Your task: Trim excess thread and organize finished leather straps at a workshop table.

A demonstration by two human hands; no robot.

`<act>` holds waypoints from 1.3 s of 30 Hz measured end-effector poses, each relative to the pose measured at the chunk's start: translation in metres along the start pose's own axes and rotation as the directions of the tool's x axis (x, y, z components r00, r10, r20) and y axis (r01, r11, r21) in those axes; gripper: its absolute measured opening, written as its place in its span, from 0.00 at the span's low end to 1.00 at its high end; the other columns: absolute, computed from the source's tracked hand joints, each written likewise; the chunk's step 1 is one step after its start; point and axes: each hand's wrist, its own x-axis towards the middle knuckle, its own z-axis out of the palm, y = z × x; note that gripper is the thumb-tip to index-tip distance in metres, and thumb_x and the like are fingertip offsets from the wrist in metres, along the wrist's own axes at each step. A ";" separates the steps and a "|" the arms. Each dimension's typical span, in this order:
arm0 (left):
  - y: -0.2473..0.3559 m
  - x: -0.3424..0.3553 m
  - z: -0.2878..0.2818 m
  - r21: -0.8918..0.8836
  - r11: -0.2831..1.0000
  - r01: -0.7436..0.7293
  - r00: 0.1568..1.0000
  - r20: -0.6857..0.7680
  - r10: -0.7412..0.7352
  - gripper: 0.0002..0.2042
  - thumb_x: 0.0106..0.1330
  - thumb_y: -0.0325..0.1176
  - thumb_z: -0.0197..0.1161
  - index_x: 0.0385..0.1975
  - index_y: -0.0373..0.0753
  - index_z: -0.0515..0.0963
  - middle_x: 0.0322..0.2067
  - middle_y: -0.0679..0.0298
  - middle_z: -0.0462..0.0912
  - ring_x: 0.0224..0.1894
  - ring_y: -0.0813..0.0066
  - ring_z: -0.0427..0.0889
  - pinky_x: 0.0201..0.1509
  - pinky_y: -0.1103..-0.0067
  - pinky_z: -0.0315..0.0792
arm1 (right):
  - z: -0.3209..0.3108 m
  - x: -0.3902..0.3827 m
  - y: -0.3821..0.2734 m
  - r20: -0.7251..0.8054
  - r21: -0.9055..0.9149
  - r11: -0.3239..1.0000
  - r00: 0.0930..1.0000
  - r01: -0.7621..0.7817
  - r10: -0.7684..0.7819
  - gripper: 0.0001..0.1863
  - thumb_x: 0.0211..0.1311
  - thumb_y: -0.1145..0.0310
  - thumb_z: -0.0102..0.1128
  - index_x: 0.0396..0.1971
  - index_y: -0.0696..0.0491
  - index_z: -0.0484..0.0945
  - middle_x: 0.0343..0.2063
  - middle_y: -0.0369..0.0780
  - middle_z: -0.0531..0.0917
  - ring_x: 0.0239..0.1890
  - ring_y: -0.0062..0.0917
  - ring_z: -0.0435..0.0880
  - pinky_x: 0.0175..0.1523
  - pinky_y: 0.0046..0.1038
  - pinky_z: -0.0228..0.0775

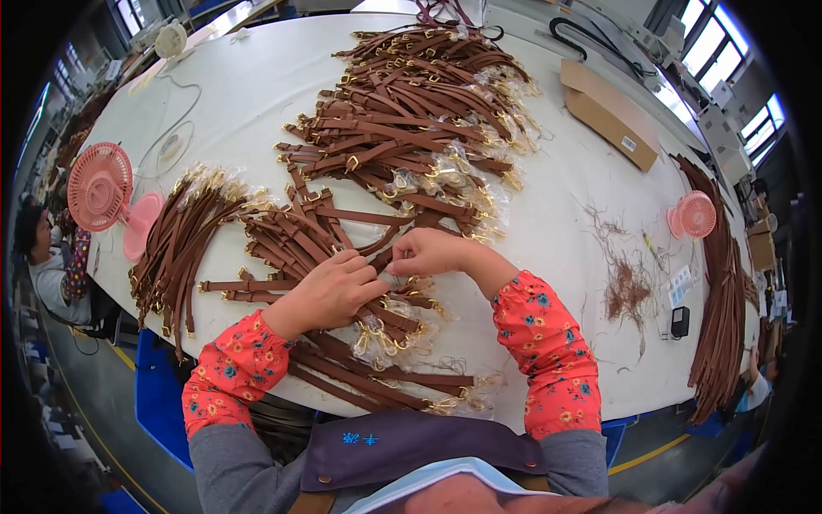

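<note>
My left hand [338, 289] lies closed over brown straps with gold buckles, its fingers bent round one of them. Close beside it my right hand [431, 251] is closed in a pinch; whatever sits between its fingertips is too small to make out. A brown strap [364, 218] runs across just beyond both hands. Below my left hand, gold snap hooks [381, 338] in clear plastic wrap stick out from strap ends. More straps [342, 377] lie near the table's front edge. A big heap of such straps [402, 120] spreads away from me, many ends wrapped in plastic.
Another strap bundle [184, 236] lies left, near a pink fan [101, 187]. To the right are a cardboard box [612, 116], loose brown threads [628, 287], a small black box [680, 322], a smaller pink fan [693, 214] and long brown strips [719, 317]. A person [56, 265] sits far left.
</note>
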 end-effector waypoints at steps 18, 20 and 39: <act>0.002 0.018 -0.004 -0.108 0.976 0.187 0.980 -0.044 -0.193 0.35 0.47 0.20 0.63 0.62 0.37 0.68 0.58 0.54 0.70 0.46 0.54 0.78 0.49 0.66 0.70 | -0.010 -0.017 0.034 -0.625 -0.162 0.983 0.763 0.083 -0.167 0.11 0.66 0.60 0.63 0.45 0.48 0.80 0.34 0.42 0.86 0.38 0.35 0.85 0.45 0.35 0.75; 0.005 0.024 -0.009 -0.120 0.940 0.320 0.947 0.043 -0.317 0.46 0.45 0.18 0.62 0.72 0.38 0.56 0.66 0.51 0.63 0.49 0.50 0.77 0.49 0.66 0.70 | -0.014 -0.025 0.044 -0.588 -0.029 0.963 0.774 0.268 -0.233 0.08 0.68 0.65 0.61 0.42 0.52 0.80 0.32 0.41 0.86 0.35 0.31 0.83 0.44 0.30 0.73; 0.003 0.017 0.006 0.092 0.986 0.136 0.985 0.096 -0.145 0.37 0.50 0.22 0.65 0.67 0.36 0.66 0.70 0.43 0.61 0.49 0.56 0.79 0.50 0.67 0.70 | -0.069 0.000 0.052 -0.754 -0.314 0.924 0.648 -0.216 -0.105 0.16 0.71 0.58 0.52 0.53 0.43 0.82 0.38 0.35 0.88 0.40 0.38 0.86 0.44 0.37 0.77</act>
